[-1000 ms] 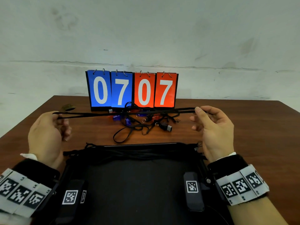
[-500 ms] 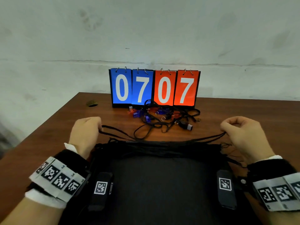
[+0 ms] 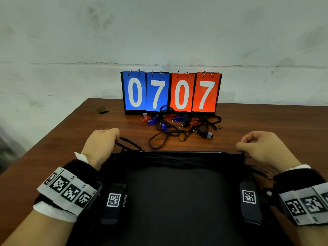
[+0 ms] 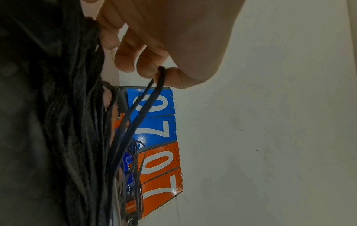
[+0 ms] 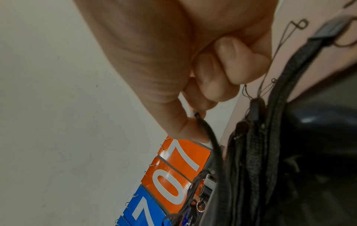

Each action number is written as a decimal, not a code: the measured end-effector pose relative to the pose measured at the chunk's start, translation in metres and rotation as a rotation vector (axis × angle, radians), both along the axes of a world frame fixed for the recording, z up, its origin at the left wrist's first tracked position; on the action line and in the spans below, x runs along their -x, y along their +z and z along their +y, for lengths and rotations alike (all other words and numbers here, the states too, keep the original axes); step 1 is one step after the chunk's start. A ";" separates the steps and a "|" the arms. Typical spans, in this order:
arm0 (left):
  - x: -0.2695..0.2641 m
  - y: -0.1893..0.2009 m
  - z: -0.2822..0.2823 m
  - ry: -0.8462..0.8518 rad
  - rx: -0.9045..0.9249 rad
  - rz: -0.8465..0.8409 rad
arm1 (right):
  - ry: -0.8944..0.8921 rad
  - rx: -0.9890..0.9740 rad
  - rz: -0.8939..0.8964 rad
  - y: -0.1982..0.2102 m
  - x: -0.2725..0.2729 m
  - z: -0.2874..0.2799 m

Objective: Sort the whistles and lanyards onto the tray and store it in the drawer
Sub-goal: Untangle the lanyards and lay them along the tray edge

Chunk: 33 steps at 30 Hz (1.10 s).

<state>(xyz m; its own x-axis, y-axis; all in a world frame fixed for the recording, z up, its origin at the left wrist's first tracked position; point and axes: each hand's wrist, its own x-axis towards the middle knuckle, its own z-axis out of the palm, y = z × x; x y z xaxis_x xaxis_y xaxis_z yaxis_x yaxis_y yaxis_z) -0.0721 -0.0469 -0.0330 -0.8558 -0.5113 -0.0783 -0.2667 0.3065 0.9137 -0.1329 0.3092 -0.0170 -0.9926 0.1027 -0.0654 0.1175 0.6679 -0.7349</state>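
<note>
Now, set against half a second ago, we find the black lanyard [image 3: 130,142] lower. Its middle has sunk onto the bundle of lanyards [image 3: 177,159] along the far edge of the black tray [image 3: 177,201], where before it sagged clear of them.

At the left, the left hand [image 3: 101,146] pinches the lanyard's looped end. Only the left wrist view shows us how: the doubled woven cord is nipped between thumb and forefinger, with the other fingers curled.

Beyond the tray, on the brown wood-grain counter [image 3: 266,121], lies the pile of whistles [image 3: 164,126]. They are translucent blue and red plastic with small metal rings, tangled in more black cords. The pile sits just in front of the scoreboard [image 3: 171,93], whose glossy blue and orange-red cards read 0707.

At the right, the right hand [image 3: 264,150] is curled by the tray's far corner. The head view hides its grip, but the right wrist view shows us the cord's other end pinched between thumb and fingertip. Beside it we see thin string loops and a flat dark clasp [image 5: 328,33] on the laid lanyards.
</note>
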 end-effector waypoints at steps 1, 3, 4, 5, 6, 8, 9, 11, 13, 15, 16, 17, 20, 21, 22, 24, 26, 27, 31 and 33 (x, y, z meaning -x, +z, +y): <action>0.000 0.001 0.001 -0.004 0.010 -0.005 | -0.002 -0.011 -0.001 0.000 0.000 0.000; 0.000 -0.001 0.001 -0.008 0.038 -0.023 | -0.006 -0.033 0.001 0.001 -0.002 -0.001; 0.001 -0.002 0.000 -0.003 0.043 -0.034 | -0.009 -0.034 0.002 0.001 -0.003 -0.002; 0.001 -0.003 0.000 0.007 0.036 -0.047 | -0.013 -0.031 0.000 0.002 -0.004 -0.003; 0.002 -0.004 -0.001 0.019 0.030 -0.053 | -0.020 -0.027 -0.001 0.003 -0.005 -0.004; 0.003 -0.006 -0.002 0.041 0.022 -0.031 | -0.042 -0.015 0.001 0.004 -0.007 -0.005; 0.003 -0.006 -0.002 0.042 0.022 -0.003 | -0.056 -0.011 0.001 0.006 -0.008 -0.004; 0.004 -0.006 -0.001 0.010 0.029 0.040 | -0.073 -0.013 0.013 0.008 -0.009 -0.004; 0.004 -0.006 0.000 -0.060 0.024 0.035 | -0.077 -0.005 0.038 0.010 -0.011 -0.004; 0.004 -0.006 0.001 -0.122 0.054 -0.002 | -0.077 0.018 0.069 0.011 -0.013 -0.005; 0.004 -0.006 0.001 -0.148 0.080 -0.025 | -0.076 0.032 0.087 0.011 -0.013 -0.005; 0.004 -0.007 0.001 -0.174 0.101 -0.046 | -0.075 0.044 0.114 0.012 -0.014 -0.006; 0.005 -0.008 0.002 -0.215 0.119 -0.099 | -0.065 0.078 0.207 0.015 -0.017 -0.010; 0.005 -0.009 0.002 -0.206 0.119 -0.103 | -0.061 0.088 0.230 0.015 -0.018 -0.011; 0.006 -0.010 0.002 -0.188 0.123 -0.098 | -0.059 0.088 0.239 0.015 -0.019 -0.012; 0.007 -0.012 -0.001 -0.135 0.137 -0.068 | -0.059 0.048 0.224 0.014 -0.019 -0.011; 0.008 -0.015 -0.006 -0.108 0.153 -0.059 | -0.062 -0.025 0.156 0.012 -0.017 -0.007; 0.008 -0.017 -0.009 -0.114 0.169 -0.075 | -0.061 -0.059 0.103 0.012 -0.015 -0.006; 0.011 -0.023 -0.014 -0.131 0.188 -0.083 | -0.005 -0.144 -0.098 0.013 -0.014 0.001; 0.011 -0.024 -0.015 -0.122 0.174 -0.084 | -0.003 -0.121 -0.121 0.015 -0.014 0.006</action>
<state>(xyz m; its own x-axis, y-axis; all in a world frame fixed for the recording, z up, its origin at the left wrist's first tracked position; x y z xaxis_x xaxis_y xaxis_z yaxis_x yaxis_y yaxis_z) -0.0826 -0.0616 -0.0573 -0.9064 -0.4162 -0.0718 -0.2910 0.4920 0.8205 -0.1190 0.3154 -0.0025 -0.9779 0.1201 -0.1711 0.2023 0.7502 -0.6295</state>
